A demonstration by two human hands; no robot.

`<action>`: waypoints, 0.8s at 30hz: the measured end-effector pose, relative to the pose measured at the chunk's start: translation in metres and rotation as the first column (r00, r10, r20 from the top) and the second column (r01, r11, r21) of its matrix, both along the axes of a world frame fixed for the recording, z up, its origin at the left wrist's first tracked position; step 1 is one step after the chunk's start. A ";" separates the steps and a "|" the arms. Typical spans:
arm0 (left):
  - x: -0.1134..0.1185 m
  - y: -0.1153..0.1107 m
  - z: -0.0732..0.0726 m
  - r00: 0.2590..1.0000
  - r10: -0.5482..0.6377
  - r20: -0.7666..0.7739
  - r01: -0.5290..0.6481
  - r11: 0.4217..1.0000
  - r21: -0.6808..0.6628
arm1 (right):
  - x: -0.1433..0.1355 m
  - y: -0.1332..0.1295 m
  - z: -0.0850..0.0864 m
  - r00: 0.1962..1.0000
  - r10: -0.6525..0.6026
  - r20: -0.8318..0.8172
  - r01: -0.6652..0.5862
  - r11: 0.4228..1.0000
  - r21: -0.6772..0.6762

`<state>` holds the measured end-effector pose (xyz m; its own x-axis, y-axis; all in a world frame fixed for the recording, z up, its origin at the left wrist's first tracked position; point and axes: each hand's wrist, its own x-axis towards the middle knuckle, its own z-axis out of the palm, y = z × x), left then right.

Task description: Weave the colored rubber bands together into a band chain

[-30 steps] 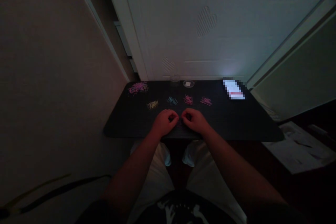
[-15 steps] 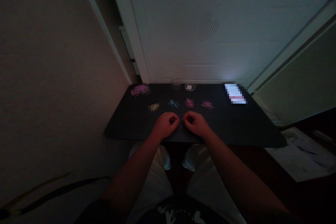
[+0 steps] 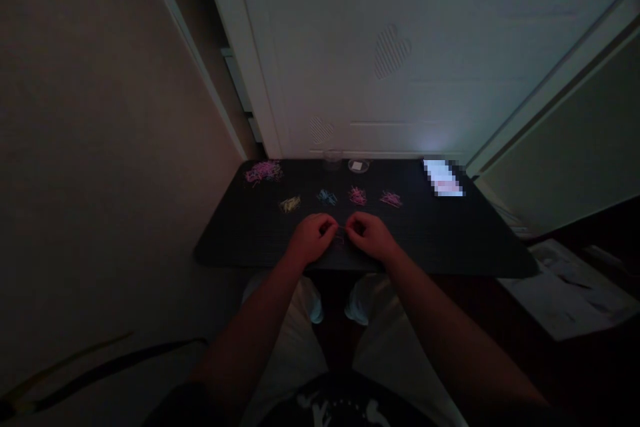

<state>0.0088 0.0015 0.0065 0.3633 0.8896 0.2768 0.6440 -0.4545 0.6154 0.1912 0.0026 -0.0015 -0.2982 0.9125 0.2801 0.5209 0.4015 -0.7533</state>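
Over the near middle of the dark table, my left hand (image 3: 315,238) and my right hand (image 3: 371,235) face each other with fingertips pinched. A very thin strand (image 3: 342,227) seems to stretch between the two pinches; its kind is too small to make out. Just below the fingertips lie a few thin purplish strands (image 3: 340,240). Beyond my hands, thin band-like strands lie in separate small piles: yellow (image 3: 290,204), blue (image 3: 327,197), red-pink (image 3: 357,196) and pink-magenta (image 3: 391,199). A larger mixed pile (image 3: 263,172), mostly pink and purple, is at the far left.
At the table's (image 3: 240,240) back edge stand a clear round container (image 3: 333,160) and a clear round lid-like dish (image 3: 359,165) with a white label. A lit phone-like screen (image 3: 443,177) lies at the back right. A white door (image 3: 340,47) rises right behind the table.
Both hands keep their pinches at almost the same spot, the gap between the fingertips about the same. The whole view has shifted slightly; the piles have not visibly changed.
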 end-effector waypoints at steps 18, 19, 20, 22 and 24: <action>0.000 0.001 -0.001 1.000 -0.008 -0.004 0.008 1.000 0.004 | 0.000 0.001 -0.001 0.999 -0.020 0.045 0.021 1.000 -0.008; 0.000 0.001 -0.001 1.000 -0.005 -0.002 0.005 1.000 0.004 | 0.000 0.001 -0.001 0.999 -0.017 0.043 0.017 1.000 -0.008; 0.000 0.001 -0.002 1.000 -0.003 0.000 0.003 1.000 0.004 | 0.000 0.001 -0.001 0.999 -0.016 0.042 0.017 1.000 -0.007; 0.000 0.001 -0.002 1.000 -0.001 0.010 0.001 1.000 0.002 | 0.000 0.001 -0.001 0.999 -0.018 0.039 0.019 1.000 -0.009; 0.000 0.001 -0.003 1.000 0.003 0.020 -0.003 1.000 -0.002 | -0.001 0.001 0.000 0.999 -0.016 0.034 0.017 1.000 -0.009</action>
<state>0.0087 0.0027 0.0037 0.3553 0.8913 0.2818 0.6327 -0.4512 0.6294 0.1906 0.0031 -0.0016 -0.2923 0.9199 0.2615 0.5527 0.3857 -0.7388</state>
